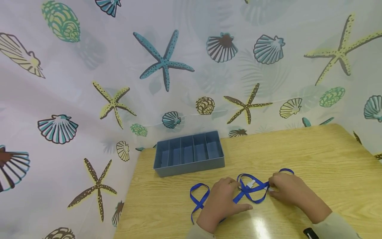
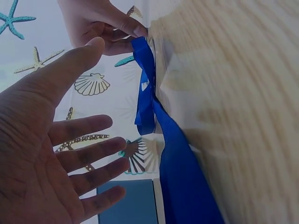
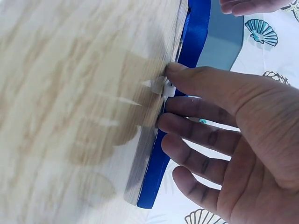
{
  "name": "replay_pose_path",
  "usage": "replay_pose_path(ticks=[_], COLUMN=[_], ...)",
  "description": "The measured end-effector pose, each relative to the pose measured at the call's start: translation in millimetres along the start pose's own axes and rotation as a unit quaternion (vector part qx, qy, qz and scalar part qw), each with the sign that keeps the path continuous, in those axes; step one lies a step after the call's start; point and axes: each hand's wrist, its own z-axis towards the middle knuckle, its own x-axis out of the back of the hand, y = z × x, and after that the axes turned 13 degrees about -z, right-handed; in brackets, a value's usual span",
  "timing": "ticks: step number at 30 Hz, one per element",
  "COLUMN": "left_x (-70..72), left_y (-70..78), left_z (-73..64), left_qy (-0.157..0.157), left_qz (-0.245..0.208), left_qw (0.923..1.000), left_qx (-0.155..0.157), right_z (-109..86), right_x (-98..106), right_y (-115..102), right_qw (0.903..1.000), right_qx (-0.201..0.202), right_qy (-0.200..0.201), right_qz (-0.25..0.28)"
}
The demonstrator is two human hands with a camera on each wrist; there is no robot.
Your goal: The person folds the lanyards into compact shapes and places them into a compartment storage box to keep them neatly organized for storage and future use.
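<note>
Blue lanyards (image 1: 247, 189) of flat ribbon lie looped on the wooden table, a small white clip (image 1: 251, 183) among the loops. My right hand (image 1: 285, 187) pinches the ribbon at the right end of the middle loops, thumb and index finger by a white piece (image 3: 169, 88) in the right wrist view. Its other fingers are loosely bent beside the ribbon. My left hand (image 1: 222, 199) hovers over the ribbon on the left with nothing in it. In the left wrist view its fingers (image 2: 88, 154) are spread, the thumb apart. It partly hides another ribbon loop (image 1: 199, 196).
A blue-grey tray (image 1: 189, 169) with several compartments stands at the back left of the wooden table (image 1: 313, 156). A curtain (image 1: 185, 20) printed with shells and starfish hangs behind and to the left. A small black object (image 1: 311, 233) is by the right sleeve.
</note>
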Motion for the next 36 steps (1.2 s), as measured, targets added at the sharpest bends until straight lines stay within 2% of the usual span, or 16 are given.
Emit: replay_pose_path(ticks=[8, 15, 25, 30, 36], left_x=[-2.2, -2.7, 2.1, 4.7, 7.9], left_y=[-5.1, -6.5, -3.9, -2.8, -1.2], left_z=[-2.1, -1.6, -2.5, -2.5, -0.9], left_qy=[0.013, 0.010, 0.012, 0.014, 0.023], left_qz=[-0.019, -0.022, -0.019, -0.022, -0.031], left_qw=[0.9997, 0.9996, 0.9996, 0.9995, 0.9992], left_qx=[0.013, 0.016, 0.019, 0.017, 0.013], right_z=[2.7, 1.4, 3.2, 4.1, 5.7], right_x=[-4, -4, 3, 11, 14], right_y=[-2, -4, -5, -8, -8], right_qw=[0.9998, 1.0000, 0.9996, 0.9970, 0.9845], right_qx=[-0.013, -0.003, -0.014, -0.010, 0.009], right_qy=[-0.017, 0.003, 0.025, 0.076, 0.175], right_qz=[0.002, -0.008, 0.004, 0.008, -0.016])
